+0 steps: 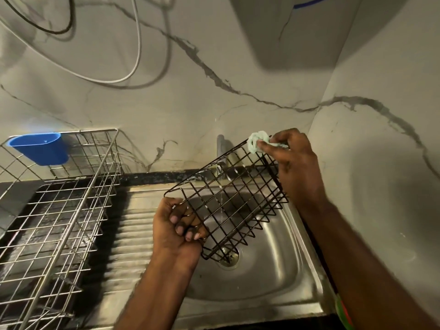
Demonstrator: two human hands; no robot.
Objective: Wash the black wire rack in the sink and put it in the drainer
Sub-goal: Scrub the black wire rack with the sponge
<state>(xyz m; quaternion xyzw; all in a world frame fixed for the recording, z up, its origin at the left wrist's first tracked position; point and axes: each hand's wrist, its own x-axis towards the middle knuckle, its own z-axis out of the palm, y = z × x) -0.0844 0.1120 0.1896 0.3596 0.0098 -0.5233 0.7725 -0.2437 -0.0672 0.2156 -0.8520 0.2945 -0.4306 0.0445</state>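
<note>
Hanging tilted above the steel sink (281, 279), one black wire rack (228, 201) is held between two hands. The left hand (177, 228) grips its near lower end, fingers (182, 228) curled round the wires. The right hand (294, 163) is at the far upper corner, its fingers pinching one pale green scrubber (257, 141) against the rim. A thin stream of water falls from the single tap (222, 151) through the rack toward the drain (229, 257). To the left, on the dark table (14, 186), stands one silver wire drainer (54, 206), well apart from the rack, with one blue plastic cup (40, 147) hooked on its back edge. Two cables, one dark (69, 22) and one pale (138, 53), loop across the marbled wall.
</note>
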